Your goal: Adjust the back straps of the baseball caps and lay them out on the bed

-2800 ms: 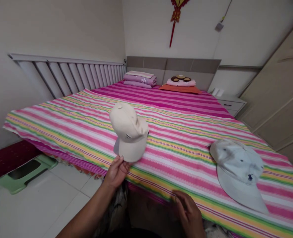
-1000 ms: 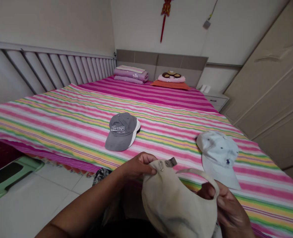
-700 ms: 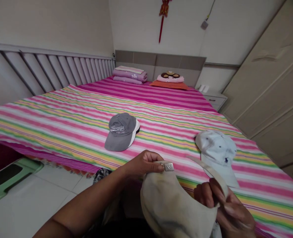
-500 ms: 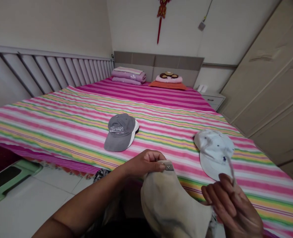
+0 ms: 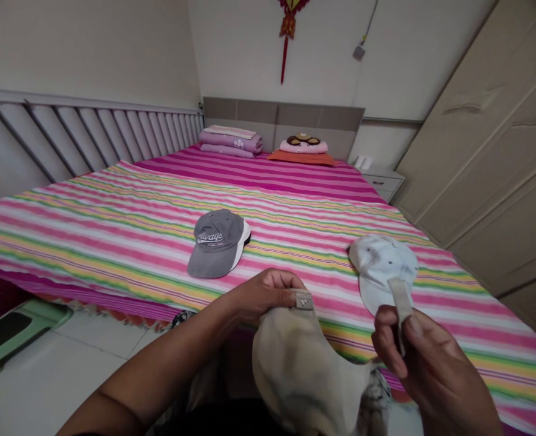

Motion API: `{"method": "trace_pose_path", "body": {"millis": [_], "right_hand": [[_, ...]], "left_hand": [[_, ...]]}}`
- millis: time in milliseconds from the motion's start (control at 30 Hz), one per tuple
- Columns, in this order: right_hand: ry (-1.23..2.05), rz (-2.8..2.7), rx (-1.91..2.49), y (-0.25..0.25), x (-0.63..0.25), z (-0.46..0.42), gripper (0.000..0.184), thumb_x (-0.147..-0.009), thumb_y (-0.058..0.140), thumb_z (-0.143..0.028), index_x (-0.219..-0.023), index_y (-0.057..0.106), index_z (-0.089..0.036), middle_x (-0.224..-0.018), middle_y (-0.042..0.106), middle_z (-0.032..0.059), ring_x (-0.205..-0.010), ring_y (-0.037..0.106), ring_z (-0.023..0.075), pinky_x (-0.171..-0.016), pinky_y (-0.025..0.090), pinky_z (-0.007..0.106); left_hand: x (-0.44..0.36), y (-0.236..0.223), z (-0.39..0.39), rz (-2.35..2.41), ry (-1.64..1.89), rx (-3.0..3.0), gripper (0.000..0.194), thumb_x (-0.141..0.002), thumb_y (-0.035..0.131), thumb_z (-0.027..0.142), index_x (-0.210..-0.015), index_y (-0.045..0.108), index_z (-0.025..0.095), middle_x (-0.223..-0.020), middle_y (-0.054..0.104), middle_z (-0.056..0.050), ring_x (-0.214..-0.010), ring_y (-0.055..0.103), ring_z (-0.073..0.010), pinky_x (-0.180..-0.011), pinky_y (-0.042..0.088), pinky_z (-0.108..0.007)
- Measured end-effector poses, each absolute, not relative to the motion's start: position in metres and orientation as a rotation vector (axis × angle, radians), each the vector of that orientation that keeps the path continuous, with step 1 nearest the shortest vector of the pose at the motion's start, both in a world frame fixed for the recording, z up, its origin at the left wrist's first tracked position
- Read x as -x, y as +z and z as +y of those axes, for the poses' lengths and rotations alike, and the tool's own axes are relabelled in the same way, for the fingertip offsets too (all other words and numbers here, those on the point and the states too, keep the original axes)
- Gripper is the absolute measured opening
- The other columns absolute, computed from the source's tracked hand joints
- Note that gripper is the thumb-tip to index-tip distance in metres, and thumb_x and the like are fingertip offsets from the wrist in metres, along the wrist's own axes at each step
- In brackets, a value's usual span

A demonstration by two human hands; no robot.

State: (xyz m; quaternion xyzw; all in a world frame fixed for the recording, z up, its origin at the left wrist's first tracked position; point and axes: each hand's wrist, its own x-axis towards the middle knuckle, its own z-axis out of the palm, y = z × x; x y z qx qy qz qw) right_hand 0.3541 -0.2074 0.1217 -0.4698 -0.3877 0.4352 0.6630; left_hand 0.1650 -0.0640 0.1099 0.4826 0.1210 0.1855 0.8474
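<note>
A beige cap (image 5: 301,363) hangs between my hands at the near edge of the bed, its back opening toward the bed. My left hand (image 5: 274,290) pinches the cap beside a metal buckle (image 5: 303,300) at one side of the opening. In my right hand (image 5: 431,357) the cap's loose strap (image 5: 401,300) is held between thumb and fingers, its end pointing up. The strap is free of the buckle. Beyond lie a grey cap (image 5: 217,243) with white lettering, stacked over something white, and a pale blue-white cap (image 5: 383,266), partly behind the strap.
A striped sheet (image 5: 113,242) covers the bed. Folded purple bedding (image 5: 231,142) and a pink folded item (image 5: 304,145) on orange cloth lie by the headboard (image 5: 249,112). A green stool (image 5: 22,333) stands on the floor at left; a nightstand (image 5: 381,181) is at far right.
My right hand has turned and raised the strap, so its flat side now shows upright. My left hand keeps its hold by the buckle. The whole view has shifted slightly.
</note>
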Motion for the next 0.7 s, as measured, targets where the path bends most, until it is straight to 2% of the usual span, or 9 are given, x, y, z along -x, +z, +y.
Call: {"method": "trace_pose_path", "body": {"millis": [133,233,500,700], "right_hand": [[1.060,-0.946,1.154,0.134,-0.341,-0.210,0.022,-0.076,0.058,-0.039,-0.073,0.061,-0.017,-0.041,0.045,-0.0031,-0.034,0.034,0.0052,-0.036,0.023,0.019],[1.127,-1.003,1.215,0.136,-0.332,-0.208,0.028,-0.076,0.058,-0.041,-0.062,0.057,-0.015,-0.040,0.043,-0.0045,-0.033,0.028,0.0030,-0.035,0.018,0.018],[1.147,-1.121,1.212,0.137,-0.321,-0.196,0.028,-0.073,0.061,-0.039,-0.057,0.054,-0.016,-0.043,0.039,-0.0052,-0.036,0.028,0.0054,-0.033,0.027,0.018],[0.940,-1.279,1.310,0.138,-0.322,-0.189,0.027,-0.073,0.059,-0.036,-0.056,0.055,-0.016,-0.047,0.037,-0.0040,-0.043,0.031,0.0074,-0.038,0.027,0.020]], "left_hand": [[-0.165,0.122,-0.062,0.215,0.378,-0.992,0.022,-0.058,0.074,0.023,-0.071,0.065,0.008,-0.062,0.062,-0.004,-0.051,0.055,-0.0080,-0.048,0.040,-0.017],[-0.165,0.124,-0.062,0.185,0.337,-0.967,0.025,-0.054,0.075,0.024,-0.069,0.065,0.006,-0.059,0.061,-0.004,-0.048,0.053,-0.0081,-0.046,0.039,-0.018],[-0.165,0.120,-0.063,0.186,0.310,-0.958,0.024,-0.054,0.075,0.024,-0.067,0.065,0.006,-0.058,0.061,-0.004,-0.047,0.053,-0.0078,-0.045,0.039,-0.017],[-0.164,0.120,-0.065,0.199,0.321,-0.956,0.022,-0.054,0.074,0.023,-0.067,0.065,0.008,-0.056,0.060,-0.003,-0.045,0.052,-0.0072,-0.044,0.038,-0.016]]}}
